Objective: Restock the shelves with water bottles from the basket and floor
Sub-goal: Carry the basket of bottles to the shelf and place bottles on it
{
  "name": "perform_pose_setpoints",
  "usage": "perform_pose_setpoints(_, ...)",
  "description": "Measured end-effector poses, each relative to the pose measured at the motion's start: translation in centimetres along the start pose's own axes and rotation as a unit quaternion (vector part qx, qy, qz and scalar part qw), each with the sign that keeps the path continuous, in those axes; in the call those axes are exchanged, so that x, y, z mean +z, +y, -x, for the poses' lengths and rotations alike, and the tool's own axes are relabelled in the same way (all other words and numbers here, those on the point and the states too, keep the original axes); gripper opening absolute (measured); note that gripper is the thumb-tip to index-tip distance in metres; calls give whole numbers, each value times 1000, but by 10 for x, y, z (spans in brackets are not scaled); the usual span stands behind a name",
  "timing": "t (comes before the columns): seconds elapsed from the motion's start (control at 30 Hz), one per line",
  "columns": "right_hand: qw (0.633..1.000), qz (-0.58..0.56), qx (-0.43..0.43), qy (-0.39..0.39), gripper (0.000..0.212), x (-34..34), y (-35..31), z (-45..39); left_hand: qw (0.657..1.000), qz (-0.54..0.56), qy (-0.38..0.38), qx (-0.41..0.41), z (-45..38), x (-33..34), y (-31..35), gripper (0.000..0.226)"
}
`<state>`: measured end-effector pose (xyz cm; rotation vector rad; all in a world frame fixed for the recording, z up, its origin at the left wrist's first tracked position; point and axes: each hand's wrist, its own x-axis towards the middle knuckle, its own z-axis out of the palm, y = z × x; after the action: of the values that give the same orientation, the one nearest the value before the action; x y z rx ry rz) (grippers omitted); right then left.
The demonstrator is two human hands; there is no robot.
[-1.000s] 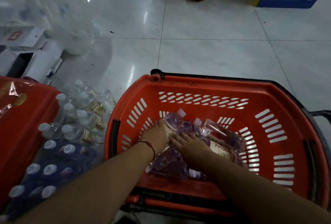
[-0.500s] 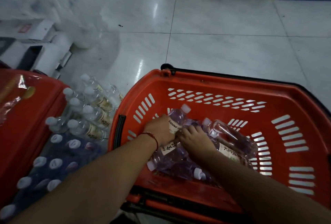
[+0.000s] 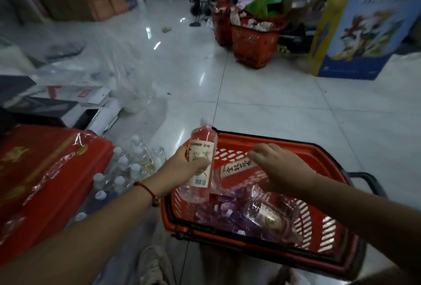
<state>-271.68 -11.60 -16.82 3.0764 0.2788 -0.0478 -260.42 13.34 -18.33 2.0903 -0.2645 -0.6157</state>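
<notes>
An orange shopping basket [image 3: 296, 145] stands on the tiled floor in front of me. My left hand [image 3: 180, 168] grips a clear water bottle [image 3: 202, 145] with a white cap and pale label, held upright above the basket's left rim. My right hand [image 3: 282, 168] is over the basket, closed on a second bottle [image 3: 237, 167] that lies sideways, mostly hidden by my palm. Several more bottles [image 3: 271, 216] lie in the basket bottom. A cluster of capped bottles [image 3: 127, 166] stands on the floor left of the basket.
A red wrapped box [image 3: 45, 182] sits at my left. Loose plastic wrap [image 3: 91, 72] and flattened cartons lie on the floor beyond it. Two filled orange baskets [image 3: 252, 40] and a blue display stand [image 3: 369, 22] are further off. My shoe [image 3: 152, 266] is below.
Both hands have come up out of the basket, each with a bottle. The left bottle now stands upright above the rim. My view has tilted up to take in the aisle.
</notes>
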Motion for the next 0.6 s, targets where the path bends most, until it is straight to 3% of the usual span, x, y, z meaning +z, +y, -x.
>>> perform_pose_setpoints(0.17, 977, -100, 143, 122, 82, -71, -34, 42, 965, 260, -28, 11, 57, -31, 41, 68)
perform_pose_setpoints(0.3, 919, -241, 218, 223, 83, -100, -92, 60, 917, 385, -70, 77, 117, -52, 76, 47)
perform_pose_setpoints(0.43, 869, -334, 226, 287, 89, -122, -144, 64, 893, 424, -67, 139, 172, -80, 98, 49)
perform_pose_setpoints(0.6, 861, -332, 189, 336, 78, -169, -201, 58, 916, 359, 9, 179, 229, -127, 115, 39)
